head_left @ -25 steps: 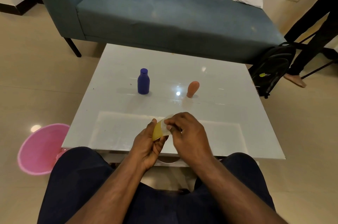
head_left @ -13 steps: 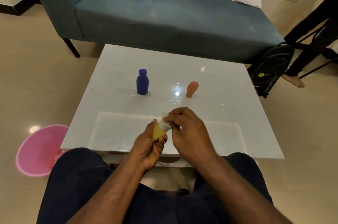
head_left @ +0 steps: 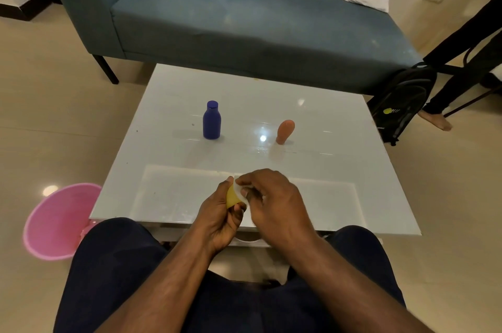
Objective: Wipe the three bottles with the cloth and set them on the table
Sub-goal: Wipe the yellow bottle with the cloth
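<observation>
My left hand (head_left: 221,213) grips yellow bottle (head_left: 231,198) above counter (head_left: 312,169) near edge; right hand (head_left: 271,202) pinches white cloth (head_left: 239,191) against it. Blue bottle (head_left: 211,120), orange bottle (head_left: 285,131) upright mid-counter.

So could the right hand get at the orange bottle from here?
Probably yes, once freed: the right hand is pinching the cloth now, but bare table lies between it and the orange bottle.

Yellow bottle (head_left: 231,198) mostly covered by left hand (head_left: 220,217) and cloth (head_left: 239,192); cap not visible. Cloth largely hidden under right hand (head_left: 274,205). Bystander (head_left: 461,61) cut off at right edge. Backpack (head_left: 402,101) logo unreadable.
</observation>
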